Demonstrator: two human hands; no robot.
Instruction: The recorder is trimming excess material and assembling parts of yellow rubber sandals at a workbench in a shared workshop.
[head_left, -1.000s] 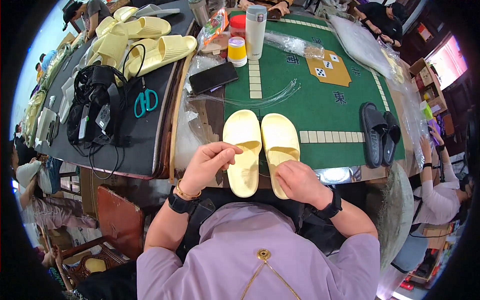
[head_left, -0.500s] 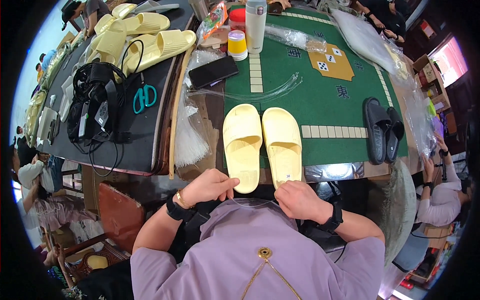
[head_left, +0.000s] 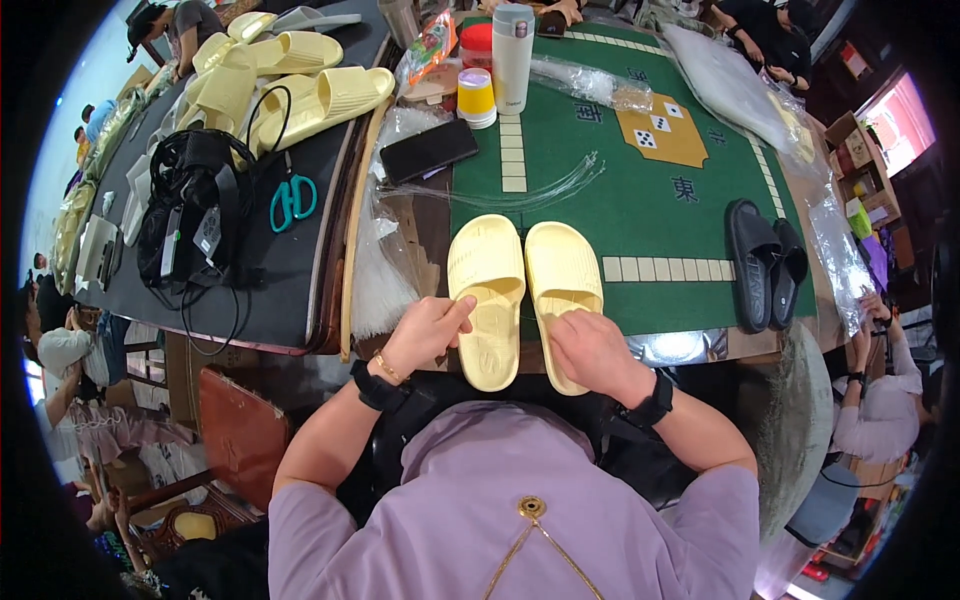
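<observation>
The pair of pale yellow moulded slippers (head_left: 487, 262) at centre looks smooth and matt, like foam or soft plastic. The green patterned table cover (head_left: 640, 225) appears matt and cloth-like; the black rectangular phone (head_left: 430, 152) farther left is smooth. Near left, the reddish-brown chair back (head_left: 243, 430) resembles varnished wood; the lilac shirt (head_left: 470, 470) is matt cloth.

At the fingers (head_left: 462, 312), two yellow slippers (head_left: 486, 265) are counted; elsewhere, two black slippers (head_left: 750, 285), one phone (head_left: 430, 152), one white flask (head_left: 512, 70), one pair of teal scissors (head_left: 291, 199).
</observation>
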